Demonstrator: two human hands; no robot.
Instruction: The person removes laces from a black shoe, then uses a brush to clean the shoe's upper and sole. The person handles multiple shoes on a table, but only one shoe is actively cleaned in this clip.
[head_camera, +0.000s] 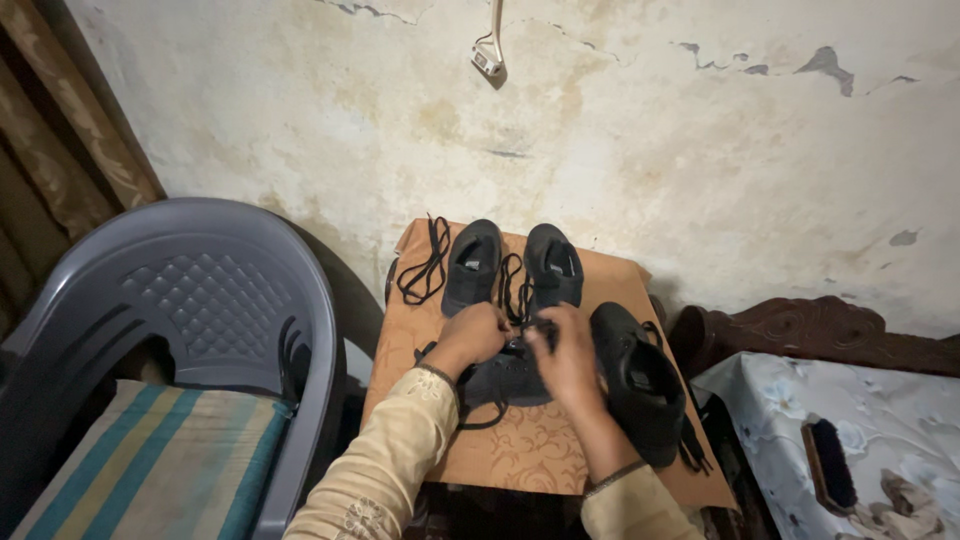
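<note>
While gripped by both hands, a black lace-up shoe, laces loose

grey chair cut by left edge, near shoe half hidden under hands

At the centre of the frame both hands work on a dark shoe lying on the table, which is covered in orange patterned cloth. The left hand and right hand pinch what looks like its black lace, though the grip is hard to make out. Two more dark shoes stand behind, a fourth to the right. Loose laces lie at the table's upper left corner. A grey plastic chair fills the frame's left.
</note>
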